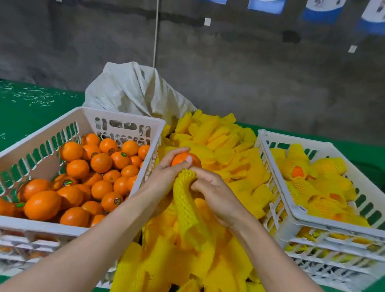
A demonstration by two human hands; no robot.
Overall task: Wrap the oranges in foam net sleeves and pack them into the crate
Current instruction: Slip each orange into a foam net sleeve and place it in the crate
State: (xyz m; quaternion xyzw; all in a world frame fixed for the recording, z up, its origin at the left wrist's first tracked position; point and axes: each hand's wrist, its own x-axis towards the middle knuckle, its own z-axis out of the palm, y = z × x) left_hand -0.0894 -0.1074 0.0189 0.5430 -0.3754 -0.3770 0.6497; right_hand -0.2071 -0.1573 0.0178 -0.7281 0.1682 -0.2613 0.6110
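Note:
My left hand (166, 170) grips a bare orange (185, 159) over the pile of yellow foam net sleeves (200, 252) in the middle. My right hand (215, 194) pinches the top of one yellow sleeve (184, 204), which hangs down just below the orange and touches my left hand. A white crate (33, 224) on the left holds several bare oranges (94, 174). The white crate (334, 227) on the right holds several oranges wrapped in yellow sleeves (319, 186).
A white woven sack (131, 90) lies open behind the sleeve pile. Both crates stand on a green-covered table (13, 114) with white scraps strewn at the far left. A dark concrete wall rises behind.

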